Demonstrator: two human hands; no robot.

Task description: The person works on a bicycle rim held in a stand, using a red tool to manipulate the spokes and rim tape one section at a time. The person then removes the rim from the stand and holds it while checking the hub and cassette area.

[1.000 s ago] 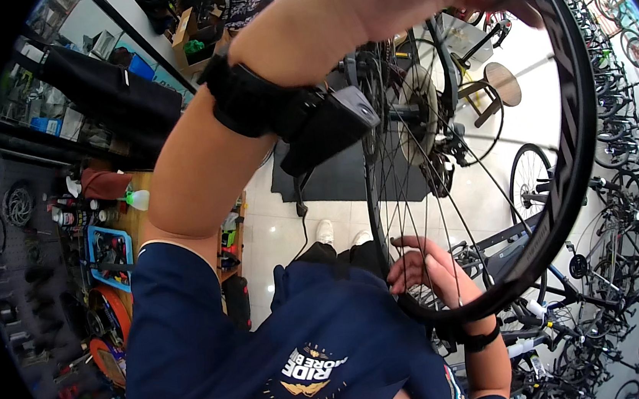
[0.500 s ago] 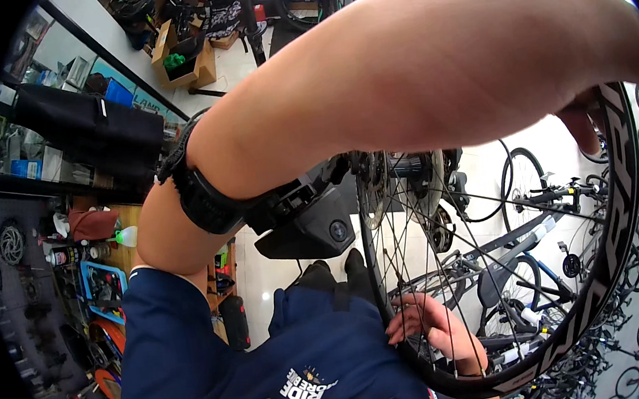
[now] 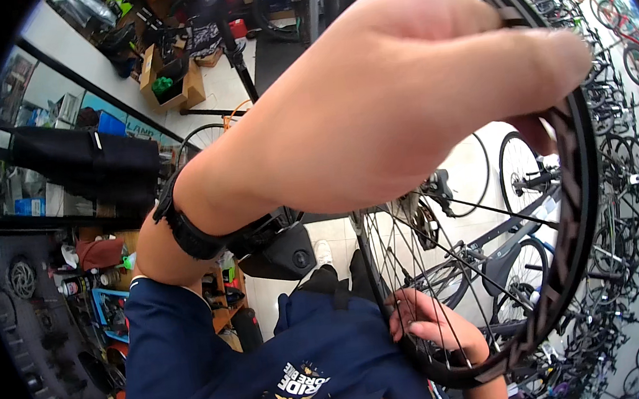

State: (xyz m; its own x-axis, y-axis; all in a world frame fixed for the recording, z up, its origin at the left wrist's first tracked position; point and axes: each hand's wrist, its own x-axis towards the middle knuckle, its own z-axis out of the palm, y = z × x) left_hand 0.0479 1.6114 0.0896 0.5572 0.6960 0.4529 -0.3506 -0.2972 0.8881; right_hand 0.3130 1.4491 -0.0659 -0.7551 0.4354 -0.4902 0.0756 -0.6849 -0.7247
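Note:
A black-rimmed spoked bicycle wheel (image 3: 580,205) stands upright in front of me, with pale lettering on its rim smeared by motion. My left hand (image 3: 470,85) reaches across the view to the wheel's upper right. Its thumb lies over the rim and a fingertip shows below, so the hand is closed round the rim; the other fingers are mostly hidden. On that wrist a black strap (image 3: 189,221) carries a boxy black camera (image 3: 283,257). Seen through the spokes, my right hand (image 3: 435,321) is by the wheel's lower left rim, fingers loosely bent and thumb apart.
Many bicycles (image 3: 628,208) stand in rows along the right. A bicycle with a dark saddle (image 3: 501,268) is behind the wheel. At left are a black cloth (image 3: 89,164), a tool board (image 3: 40,334) and a blue tray (image 3: 107,308). An open cardboard box (image 3: 189,85) sits farther off.
My left hand has come inward and left along the wheel, more of it now in view. The rim lettering has blurred and shifted; the wheel's right edge is farther left. My right hand has barely moved.

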